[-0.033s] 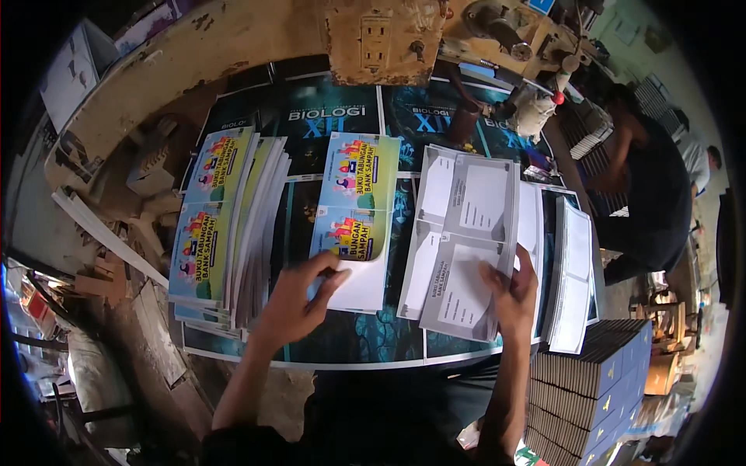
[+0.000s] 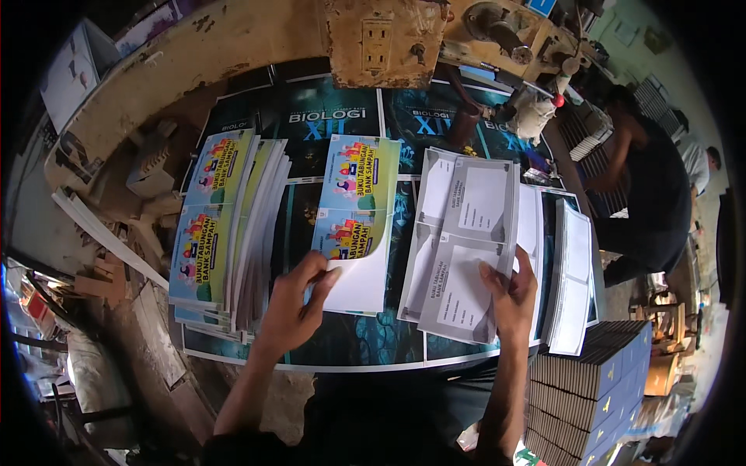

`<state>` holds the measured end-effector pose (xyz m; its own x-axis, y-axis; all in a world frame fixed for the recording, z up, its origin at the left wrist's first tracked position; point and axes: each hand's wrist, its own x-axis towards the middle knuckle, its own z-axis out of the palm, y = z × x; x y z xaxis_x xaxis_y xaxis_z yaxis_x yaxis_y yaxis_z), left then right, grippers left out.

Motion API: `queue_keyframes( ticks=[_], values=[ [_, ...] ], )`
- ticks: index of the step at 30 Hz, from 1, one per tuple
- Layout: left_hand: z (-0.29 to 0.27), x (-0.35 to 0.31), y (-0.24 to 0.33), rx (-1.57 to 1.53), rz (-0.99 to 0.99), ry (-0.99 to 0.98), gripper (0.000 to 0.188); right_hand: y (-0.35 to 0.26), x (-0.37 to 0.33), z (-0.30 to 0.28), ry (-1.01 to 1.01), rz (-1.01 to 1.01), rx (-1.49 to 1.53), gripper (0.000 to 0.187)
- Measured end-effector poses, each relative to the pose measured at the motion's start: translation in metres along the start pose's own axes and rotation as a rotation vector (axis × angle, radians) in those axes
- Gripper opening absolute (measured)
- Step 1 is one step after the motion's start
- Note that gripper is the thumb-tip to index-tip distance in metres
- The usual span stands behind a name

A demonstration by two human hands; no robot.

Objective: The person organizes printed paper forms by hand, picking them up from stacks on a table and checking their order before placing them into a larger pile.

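Note:
At the middle of the table lies a blue, green and yellow printed cover sheet. Its near end is curled up and back, showing a white underside. My left hand pinches the curled edge between thumb and fingers. On the right, my right hand grips the near right edge of some grey-and-white printed sheets, its thumb on top and fingers along the side. These overlap more grey sheets beneath. Left of my left hand stands a fanned stack of the same colourful covers.
Dark teal printed sheets cover the table. A white paper stack sits at its right edge. Past that rise bound dark-blue books. A worn metal machine with a socket plate stands behind. Another person works at the far right.
My left hand has shifted slightly left, and the cover's near end is curled a little further back. My right hand stays on the grey sheets.

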<state>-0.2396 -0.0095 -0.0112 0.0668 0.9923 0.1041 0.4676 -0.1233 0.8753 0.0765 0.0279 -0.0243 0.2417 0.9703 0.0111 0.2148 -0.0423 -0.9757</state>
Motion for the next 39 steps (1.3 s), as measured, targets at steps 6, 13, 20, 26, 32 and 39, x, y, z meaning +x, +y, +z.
queue_keyframes(
  ticks=[6, 13, 20, 26, 32, 39],
  values=[
    [-0.002, -0.016, -0.011, -0.158, 0.017, 0.113, 0.014, 0.023, -0.002, 0.089, -0.186, 0.040, 0.199, 0.071],
    [-0.004, -0.004, 0.001, -0.084, 0.096, 0.011, 0.015, -0.004, -0.018, 0.143, -0.265, -0.128, 0.201, 0.048],
    [-0.050, 0.021, -0.027, -0.189, -0.183, 0.153, 0.029, -0.044, -0.059, 0.130, -0.393, -0.189, 0.267, 0.057],
    [-0.147, 0.023, -0.042, 0.343, -0.013, 0.487, 0.037, -0.045, -0.087, 0.077, -0.618, -0.259, 0.293, 0.036],
    [-0.183, 0.021, -0.153, 1.381, 0.139, 0.615, 0.044, 0.003, -0.125, 0.054, -0.703, -0.172, 0.290, 0.020],
    [-0.025, 0.126, 0.032, 0.690, 0.531, 0.214, 0.034, 0.035, -0.151, 0.022, -0.675, -0.128, 0.191, 0.019]
  ],
)
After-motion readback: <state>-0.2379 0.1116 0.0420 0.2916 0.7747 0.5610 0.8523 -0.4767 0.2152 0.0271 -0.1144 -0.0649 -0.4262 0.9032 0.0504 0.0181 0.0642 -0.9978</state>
